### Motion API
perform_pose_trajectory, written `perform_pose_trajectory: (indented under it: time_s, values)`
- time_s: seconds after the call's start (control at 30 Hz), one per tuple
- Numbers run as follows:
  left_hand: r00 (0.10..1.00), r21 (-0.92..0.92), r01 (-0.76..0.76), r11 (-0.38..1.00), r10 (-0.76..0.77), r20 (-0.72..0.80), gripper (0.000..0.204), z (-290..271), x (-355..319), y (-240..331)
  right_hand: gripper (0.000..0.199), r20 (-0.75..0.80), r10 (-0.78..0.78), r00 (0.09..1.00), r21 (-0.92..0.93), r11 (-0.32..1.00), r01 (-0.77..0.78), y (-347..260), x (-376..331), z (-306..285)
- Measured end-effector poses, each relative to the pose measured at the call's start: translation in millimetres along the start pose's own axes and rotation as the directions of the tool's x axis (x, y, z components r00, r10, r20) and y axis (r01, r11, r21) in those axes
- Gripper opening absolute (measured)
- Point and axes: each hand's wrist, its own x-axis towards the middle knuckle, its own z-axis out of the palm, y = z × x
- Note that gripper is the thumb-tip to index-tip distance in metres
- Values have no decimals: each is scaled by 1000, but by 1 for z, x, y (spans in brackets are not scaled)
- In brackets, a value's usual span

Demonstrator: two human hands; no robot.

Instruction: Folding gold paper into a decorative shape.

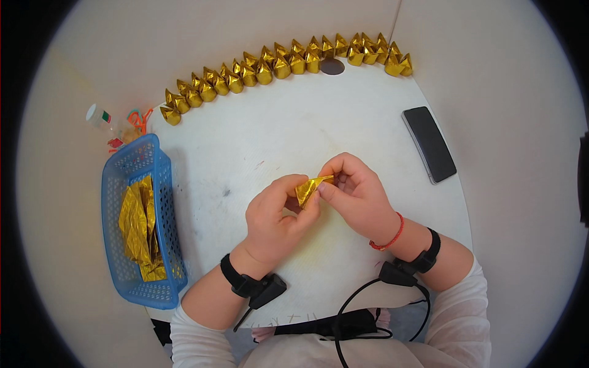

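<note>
Over the middle of the white table [245, 141] I hold a small folded piece of gold foil paper [308, 191] between both hands. My left hand [279, 211] grips its left side with thumb and fingers. At the upper right corner of the piece, my right hand [356, 193] pinches the foil between thumb and forefinger. The piece looks flat and roughly triangular, partly hidden by my fingers. To the left, a blue plastic basket [173, 257] with perforated walls holds crumpled gold foil sheets [136, 221].
Gold folded paper ingots [264, 70] stand in rows along the far edge, near a dark round disc [332, 66]. A black smartphone [431, 144] lies at the right. Orange-handled scissors [140, 121] and a clear plastic bottle [104, 119] are behind the basket. Black cables [340, 313] hang near my wrists.
</note>
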Motion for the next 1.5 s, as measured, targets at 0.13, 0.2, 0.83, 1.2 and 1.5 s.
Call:
perform_pose_trajectory:
  time_s: [0.13,0.2,0.83,1.2,1.5]
  values:
    - [997,-106,69,992,-67,28,30,2,-3,2,7,0,-24,1000,-4,1000,24,2,-2,2]
    - [996,-130,81,988,-76,39,30,3,-3,3,6,1,-29,1000,-18,999,29,3,-2,2]
    - [961,-344,276,898,-250,118,17,2,-5,-2,6,-17,-8,1000,-154,988,6,-2,-4,-1]
    - [756,-616,642,455,-510,411,18,-8,10,-5,14,-43,125,991,-47,991,-127,-4,4,-9]
    - [755,-570,654,498,-482,445,10,-8,10,-6,14,-31,129,991,-73,989,-131,-3,6,-13]
